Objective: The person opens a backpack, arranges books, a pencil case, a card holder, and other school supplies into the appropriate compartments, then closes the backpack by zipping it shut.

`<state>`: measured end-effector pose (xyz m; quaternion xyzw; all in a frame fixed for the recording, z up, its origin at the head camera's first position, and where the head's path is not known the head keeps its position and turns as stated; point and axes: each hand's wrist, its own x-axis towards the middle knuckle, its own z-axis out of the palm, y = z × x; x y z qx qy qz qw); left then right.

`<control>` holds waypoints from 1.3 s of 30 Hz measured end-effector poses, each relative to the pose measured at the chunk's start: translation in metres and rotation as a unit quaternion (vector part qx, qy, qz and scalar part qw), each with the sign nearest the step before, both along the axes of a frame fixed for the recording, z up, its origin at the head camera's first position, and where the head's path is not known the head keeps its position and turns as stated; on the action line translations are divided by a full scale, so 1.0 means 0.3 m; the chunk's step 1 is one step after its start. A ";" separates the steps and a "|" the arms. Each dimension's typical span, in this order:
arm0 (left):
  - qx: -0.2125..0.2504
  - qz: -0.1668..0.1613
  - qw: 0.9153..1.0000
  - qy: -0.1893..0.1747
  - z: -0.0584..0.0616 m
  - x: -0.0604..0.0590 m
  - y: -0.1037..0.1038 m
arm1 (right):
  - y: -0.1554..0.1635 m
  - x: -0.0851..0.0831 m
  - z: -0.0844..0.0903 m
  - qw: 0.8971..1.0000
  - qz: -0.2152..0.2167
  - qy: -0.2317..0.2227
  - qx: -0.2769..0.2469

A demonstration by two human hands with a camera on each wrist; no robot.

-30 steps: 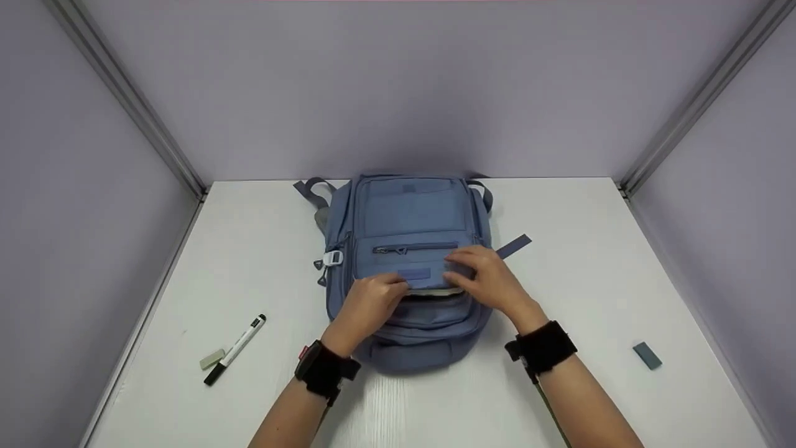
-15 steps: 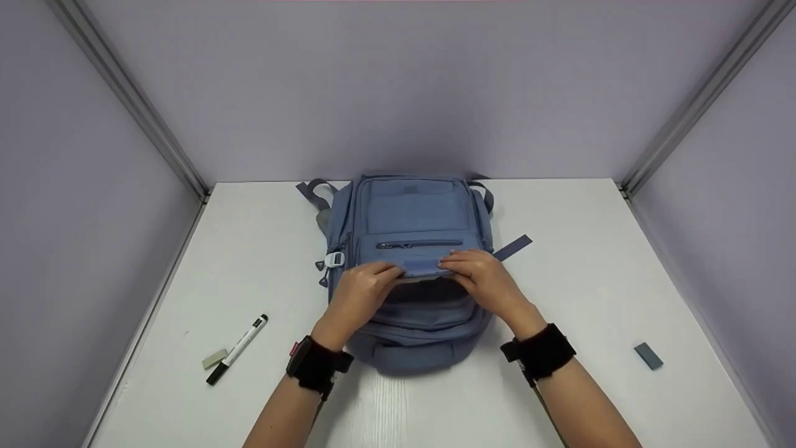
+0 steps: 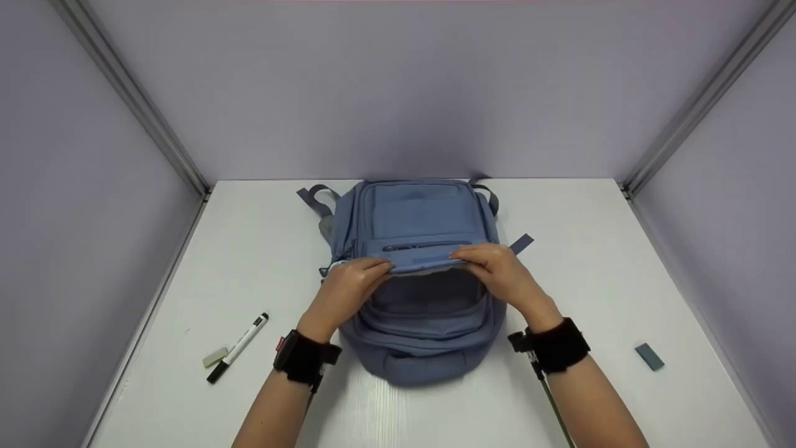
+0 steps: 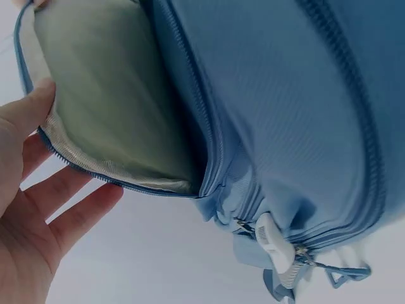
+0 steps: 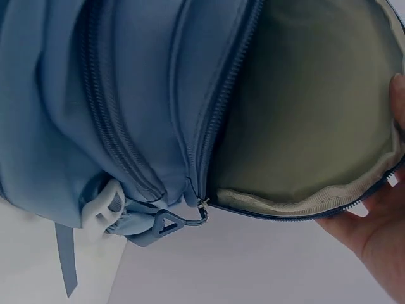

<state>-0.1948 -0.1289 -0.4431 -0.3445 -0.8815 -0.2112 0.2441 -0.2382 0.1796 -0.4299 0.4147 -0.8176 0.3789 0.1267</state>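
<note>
A blue backpack (image 3: 423, 214) lies on the white table, its front pocket unzipped and gaping. My left hand (image 3: 350, 287) pinches the left part of the pocket's flap edge, thumb on the inner side and fingers behind. On the right part of the same edge, my right hand (image 3: 500, 274) pinches the flap too. Both wrist views show the pocket's pale greenish lining (image 4: 107, 82) and the toothed zipper edge (image 5: 304, 217). A zipper pull (image 5: 169, 223) hangs at the pocket's corner in the right wrist view. The pocket's depth is in shadow.
A black-and-white marker (image 3: 238, 348) and a light green eraser-like block (image 3: 215, 357) lie on the table (image 3: 261, 249) at left. A dark teal block (image 3: 650, 356) lies at right. Grey-white panels (image 3: 398, 87) enclose the back and sides.
Both hands have taken the pocket flap's edge and drawn it up and apart, so the opening is much wider. The backpack has shifted slightly towards the front right.
</note>
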 end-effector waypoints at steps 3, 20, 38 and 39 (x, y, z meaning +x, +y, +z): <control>0.014 -0.009 1.000 0.017 0.009 -0.001 0.003 | 0.006 0.004 0.014 1.000 0.000 -0.008 -0.008; 0.035 0.124 0.990 0.055 0.074 -0.157 0.043 | 0.028 0.001 0.043 0.987 -0.144 -0.057 0.032; 0.031 0.226 0.974 0.001 0.049 -0.234 0.034 | 0.335 0.087 -0.122 0.834 -0.384 -0.328 0.222; 0.030 0.226 0.974 0.001 0.048 -0.234 0.032 | 0.355 0.089 -0.132 0.827 -0.390 -0.336 0.225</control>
